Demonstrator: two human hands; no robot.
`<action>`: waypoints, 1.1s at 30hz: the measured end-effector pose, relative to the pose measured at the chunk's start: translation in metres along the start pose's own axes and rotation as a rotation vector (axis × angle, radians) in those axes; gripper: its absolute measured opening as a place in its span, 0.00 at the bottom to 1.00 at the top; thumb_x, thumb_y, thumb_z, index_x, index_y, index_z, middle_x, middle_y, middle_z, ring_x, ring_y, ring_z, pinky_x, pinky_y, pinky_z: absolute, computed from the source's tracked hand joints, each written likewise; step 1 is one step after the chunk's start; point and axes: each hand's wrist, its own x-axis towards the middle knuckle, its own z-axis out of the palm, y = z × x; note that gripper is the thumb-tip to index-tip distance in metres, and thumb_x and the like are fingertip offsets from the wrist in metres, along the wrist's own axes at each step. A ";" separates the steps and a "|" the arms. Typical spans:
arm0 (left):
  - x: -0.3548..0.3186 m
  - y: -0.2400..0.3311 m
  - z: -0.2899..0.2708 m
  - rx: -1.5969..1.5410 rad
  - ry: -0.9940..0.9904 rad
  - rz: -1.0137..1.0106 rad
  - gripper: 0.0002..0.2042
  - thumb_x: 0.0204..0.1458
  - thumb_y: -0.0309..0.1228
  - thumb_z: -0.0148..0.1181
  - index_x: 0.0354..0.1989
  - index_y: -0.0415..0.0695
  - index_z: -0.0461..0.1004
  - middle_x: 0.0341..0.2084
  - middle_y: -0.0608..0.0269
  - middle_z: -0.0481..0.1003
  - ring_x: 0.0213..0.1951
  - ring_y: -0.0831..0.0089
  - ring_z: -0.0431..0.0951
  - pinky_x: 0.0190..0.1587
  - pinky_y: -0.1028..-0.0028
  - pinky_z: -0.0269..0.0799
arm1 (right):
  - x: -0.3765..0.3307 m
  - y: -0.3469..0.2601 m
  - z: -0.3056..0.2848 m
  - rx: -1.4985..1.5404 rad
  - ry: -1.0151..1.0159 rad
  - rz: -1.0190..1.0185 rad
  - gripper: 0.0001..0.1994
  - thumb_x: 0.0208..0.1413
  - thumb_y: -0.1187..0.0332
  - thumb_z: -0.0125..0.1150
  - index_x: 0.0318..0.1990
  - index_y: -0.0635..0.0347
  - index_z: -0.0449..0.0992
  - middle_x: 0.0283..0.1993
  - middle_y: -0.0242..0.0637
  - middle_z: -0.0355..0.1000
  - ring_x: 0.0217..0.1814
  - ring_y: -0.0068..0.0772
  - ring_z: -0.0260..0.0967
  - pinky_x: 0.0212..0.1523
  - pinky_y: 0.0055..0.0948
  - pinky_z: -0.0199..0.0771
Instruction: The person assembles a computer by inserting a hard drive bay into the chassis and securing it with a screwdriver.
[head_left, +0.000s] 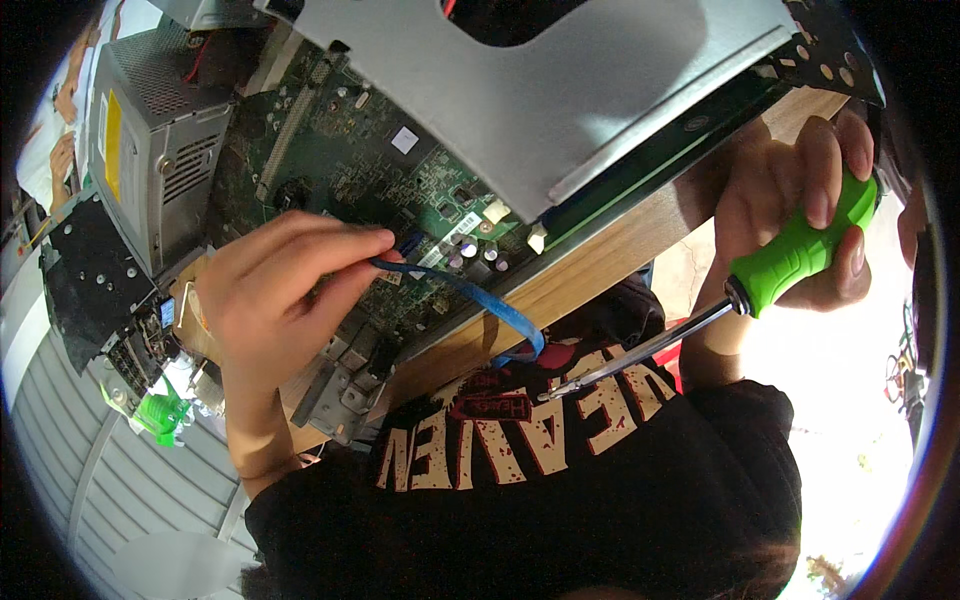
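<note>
Between the thumb and fingertips of my left hand (290, 285) is the end of a flat blue cable (495, 305). The cable curves to the right over the board's near edge and loops down in front of my shirt. Beneath this hand lies a green circuit board (400, 175) with chips, capacitors and white connectors. My right hand (790, 220) is closed round the bright green handle of a screwdriver (800, 250). Its metal shaft slants down to the left, with the tip in front of my shirt, apart from the board.
A grey metal bracket (590, 110) overhangs the board at the top. A perforated metal power supply box (165, 130) stands at the left, beside a black panel (95, 265). The wooden table edge (640, 235) runs below the board. Bright green plastic pieces (160, 412) sit at lower left.
</note>
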 end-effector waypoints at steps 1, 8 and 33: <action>0.002 0.003 0.001 0.014 0.022 0.020 0.10 0.34 0.19 0.64 0.29 0.42 0.77 0.22 0.62 0.75 0.21 0.75 0.74 0.20 0.81 0.67 | 0.000 -0.003 -0.001 0.005 -0.004 0.000 0.21 0.41 0.69 0.59 0.41 0.54 0.56 0.28 0.32 0.59 0.20 0.19 0.55 0.21 0.17 0.58; -0.007 0.006 0.003 0.140 0.054 0.001 0.10 0.34 0.19 0.63 0.28 0.42 0.75 0.20 0.62 0.72 0.20 0.70 0.73 0.21 0.77 0.66 | 0.003 0.009 -0.001 0.145 -0.017 0.015 0.19 0.42 0.70 0.58 0.40 0.57 0.56 0.29 0.34 0.60 0.22 0.19 0.54 0.22 0.18 0.56; 0.066 0.008 0.003 0.537 0.237 0.291 0.37 0.35 0.41 0.65 0.58 0.50 0.60 0.59 0.52 0.55 0.60 0.48 0.53 0.57 0.43 0.47 | 0.004 0.039 0.005 -0.138 0.200 -0.120 0.18 0.45 0.66 0.54 0.42 0.53 0.55 0.27 0.38 0.59 0.25 0.24 0.55 0.18 0.18 0.60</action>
